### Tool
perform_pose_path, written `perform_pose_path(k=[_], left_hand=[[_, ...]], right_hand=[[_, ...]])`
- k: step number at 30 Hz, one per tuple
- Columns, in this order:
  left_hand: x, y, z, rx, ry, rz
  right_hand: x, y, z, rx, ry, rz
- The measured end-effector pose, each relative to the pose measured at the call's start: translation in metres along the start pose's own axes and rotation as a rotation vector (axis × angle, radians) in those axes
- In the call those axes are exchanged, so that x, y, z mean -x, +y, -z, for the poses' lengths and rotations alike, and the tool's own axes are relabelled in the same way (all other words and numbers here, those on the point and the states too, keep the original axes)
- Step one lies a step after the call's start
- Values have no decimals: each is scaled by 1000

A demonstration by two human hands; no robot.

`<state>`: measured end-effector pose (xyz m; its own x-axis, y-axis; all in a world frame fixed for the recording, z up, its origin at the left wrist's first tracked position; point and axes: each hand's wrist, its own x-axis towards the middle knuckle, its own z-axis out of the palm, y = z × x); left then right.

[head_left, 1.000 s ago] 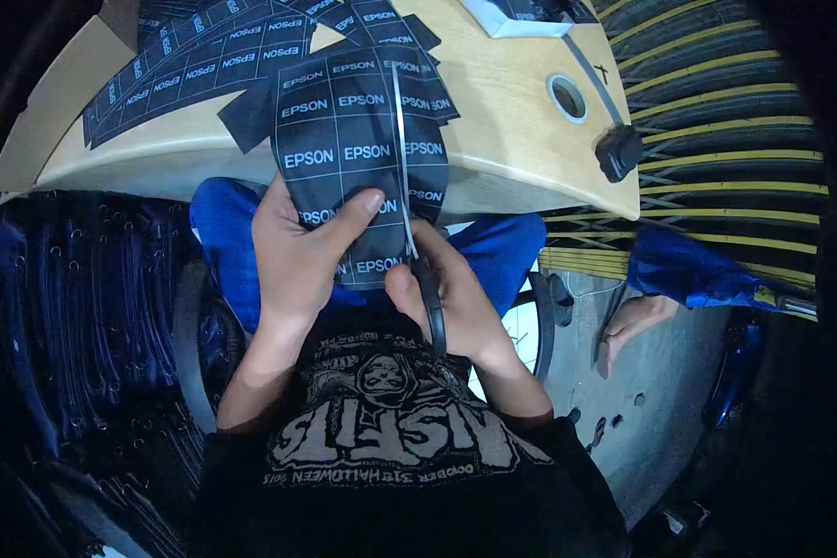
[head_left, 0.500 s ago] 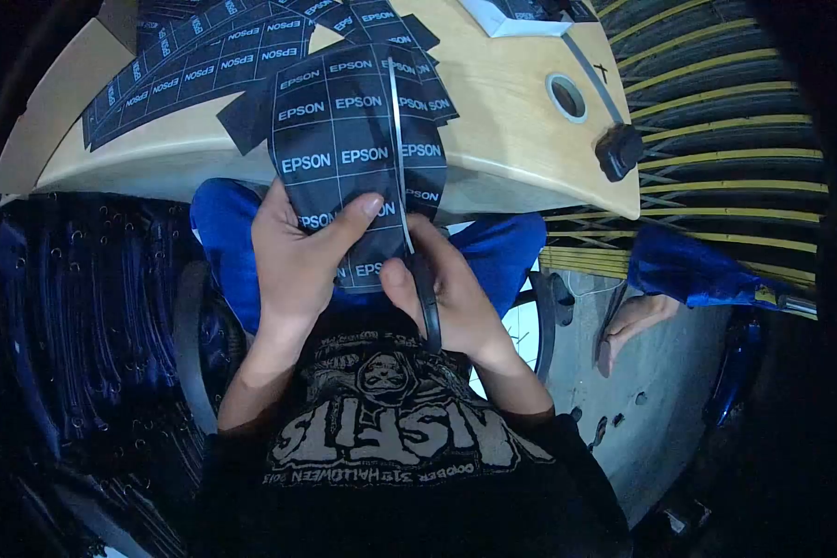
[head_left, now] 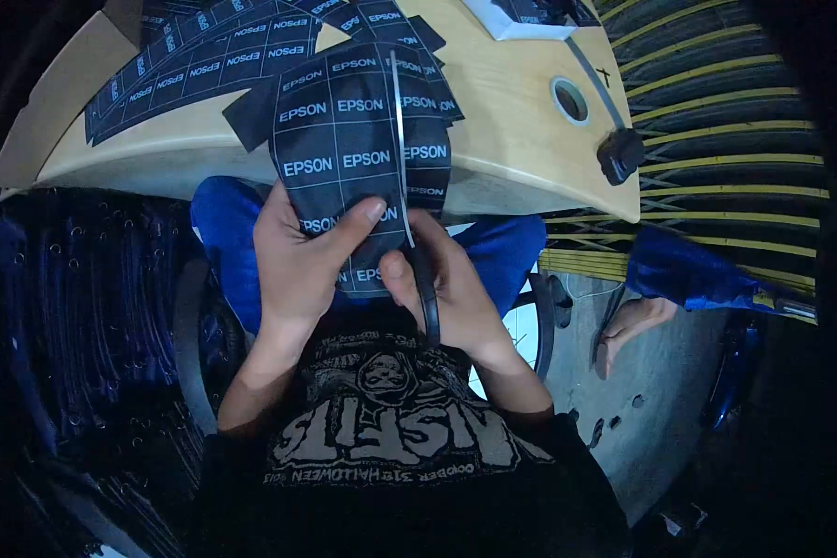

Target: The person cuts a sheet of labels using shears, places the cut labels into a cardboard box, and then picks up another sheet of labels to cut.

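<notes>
My left hand [head_left: 307, 246] grips a black sheet printed with white EPSON labels [head_left: 339, 135], thumb on top and fingers behind it. The sheet is held up above my lap, bowed slightly. My right hand [head_left: 451, 288] is closed around the black handle of a pair of scissors [head_left: 422, 288]. A long bright blade runs up the sheet between two columns of labels, parallel to a white grid line. The other blade is hidden behind the sheet, and so are several fingers of both hands.
More black EPSON label sheets [head_left: 223, 65] overlap on the wooden table [head_left: 502, 121]. A cardboard piece [head_left: 51, 112] sits at its left end. On the right are a round hole [head_left: 569, 100] and a black knob [head_left: 620, 155]. Dark straps [head_left: 102, 307] hang at left; another person's foot [head_left: 634, 325] shows at right.
The view has shifted very slightly. Both hands, the sheet and the scissors keep nearly the same position, with the blade still along the same column.
</notes>
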<state>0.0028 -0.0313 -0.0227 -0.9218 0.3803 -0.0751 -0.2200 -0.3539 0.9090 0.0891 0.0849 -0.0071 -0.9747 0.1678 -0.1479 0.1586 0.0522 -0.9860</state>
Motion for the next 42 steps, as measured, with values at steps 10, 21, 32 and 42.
perform_pose_path(k=[10, 21, 32, 42], left_hand=[[4, 0, 2, 6, -21, 6], [4, -3, 4, -2, -35, -13], [6, 0, 4, -41, -52, -18], [7, 4, 4, -21, -79, 2]], right_hand=[[-2, -3, -2, -51, 9, 1], [-4, -6, -2, -33, 6, -8], [-7, -2, -2, -27, 18, 28], [-8, -9, -2, -26, 12, 8]])
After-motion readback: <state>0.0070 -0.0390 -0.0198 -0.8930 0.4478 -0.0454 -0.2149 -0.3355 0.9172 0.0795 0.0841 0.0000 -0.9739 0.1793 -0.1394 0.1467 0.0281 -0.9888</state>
